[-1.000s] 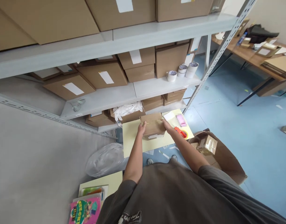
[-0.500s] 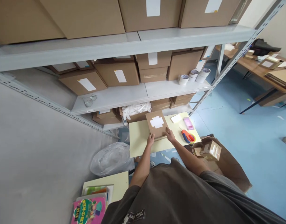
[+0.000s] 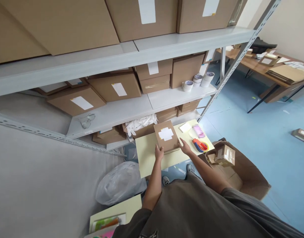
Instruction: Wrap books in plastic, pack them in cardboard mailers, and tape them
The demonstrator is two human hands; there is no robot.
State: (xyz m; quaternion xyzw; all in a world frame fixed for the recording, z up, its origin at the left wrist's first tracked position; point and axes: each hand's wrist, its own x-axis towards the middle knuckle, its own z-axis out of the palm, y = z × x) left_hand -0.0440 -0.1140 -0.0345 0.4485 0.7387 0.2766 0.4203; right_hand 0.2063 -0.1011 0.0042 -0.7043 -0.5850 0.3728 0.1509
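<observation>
A flat brown cardboard box (image 3: 170,143) with white labels on its top lies on the pale yellow table (image 3: 147,148). My left hand (image 3: 159,153) is at its near left edge, with the thumb up against the box and the fingers closed on it. Beside the right edge is my right hand (image 3: 185,146), its thumb and fingers apart and nothing between them. A red and blue tape dispenser (image 3: 200,145) rests right of that hand. Behind it are a white pad (image 3: 185,127) and a pink blurred item (image 3: 198,131).
Grey shelving (image 3: 112,110) with cardboard boxes and tape rolls (image 3: 187,86) rises in front. An open carton (image 3: 251,175) holding a taped box stands at the right. A clear plastic bag (image 3: 121,183) and a second table (image 3: 132,205) are at the left.
My right hand has come off the box's right edge and its fingers have spread. My left hand still touches the near left edge. The head view has shifted.
</observation>
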